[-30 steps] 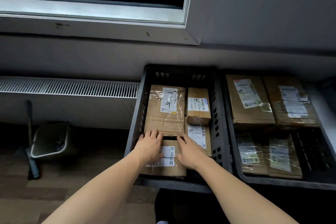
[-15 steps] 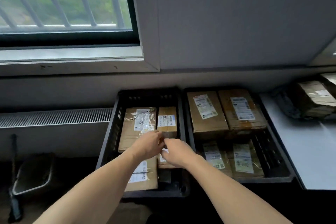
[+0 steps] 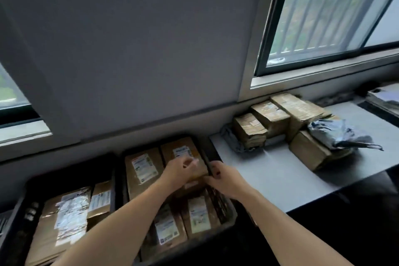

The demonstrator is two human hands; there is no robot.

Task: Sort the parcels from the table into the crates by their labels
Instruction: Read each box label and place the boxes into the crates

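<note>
Both empty, fingers loose: left hand (image 3: 181, 171), right hand (image 3: 225, 181) have quit left crate (image 3: 13, 218), now over far right corner of right crate (image 3: 218, 201). I reckon drop done; parcels (image 3: 250, 130) at table (image 3: 280, 168) back edge next.

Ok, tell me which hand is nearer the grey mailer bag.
Right. The right hand is by the crate wall next to the table, left of the grey mailer bag; the left hand is further left, over its parcels.

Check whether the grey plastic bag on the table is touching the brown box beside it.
Touching. The head view shows the grey plastic bag draped over the top of the brown box, with no gap between them.
</note>
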